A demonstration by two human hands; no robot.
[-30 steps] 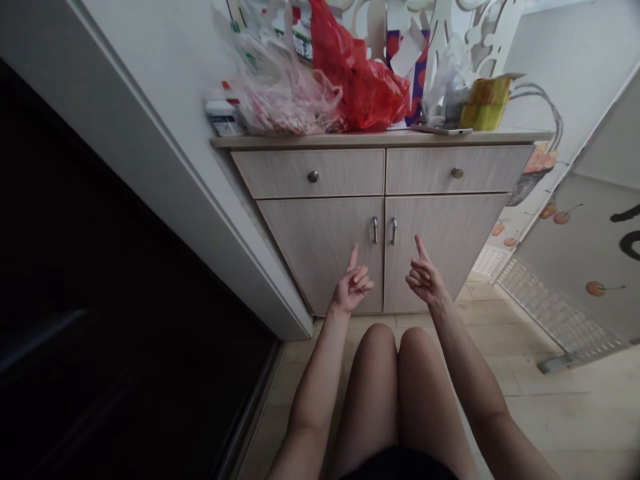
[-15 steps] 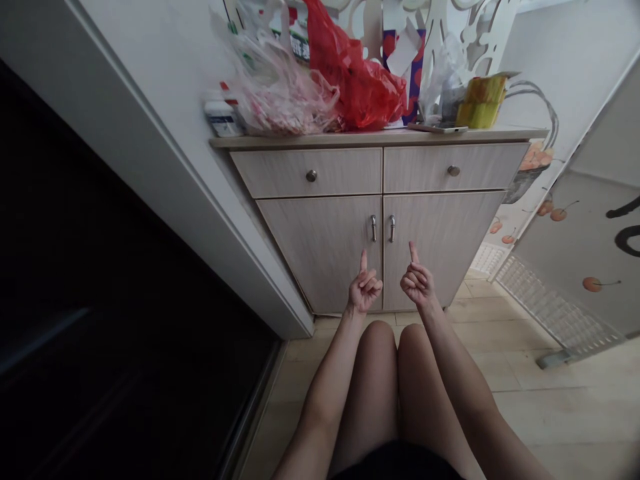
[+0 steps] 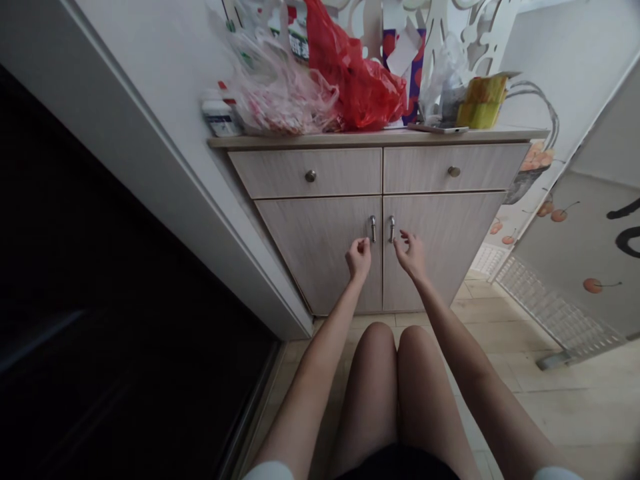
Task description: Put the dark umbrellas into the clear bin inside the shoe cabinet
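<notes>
A pale wood-grain cabinet (image 3: pixel 320 247) stands in front of my knees, its two doors and two drawers closed. My left hand (image 3: pixel 360 257) has its fingers curled together just below the left door handle (image 3: pixel 373 229), and nothing shows in it. Beside the right door handle (image 3: pixel 392 229), slightly below and to its right, my right hand (image 3: pixel 411 253) has thumb and fingers apart and holds nothing. Whether either hand touches the cabinet is hard to tell.
On the cabinet top lie a red plastic bag (image 3: pixel 370 93), a clear pinkish bag (image 3: pixel 285 100), a white bottle (image 3: pixel 220 119), a yellow container (image 3: pixel 481 103) and a flat phone-like object (image 3: pixel 440 128). A dark doorway is at left, a cherry-patterned panel (image 3: pixel 575 233) at right.
Both hands have reached forward and up towards the door handles. The pointing index fingers are gone: the left fingers have curled in, the right ones have spread.
</notes>
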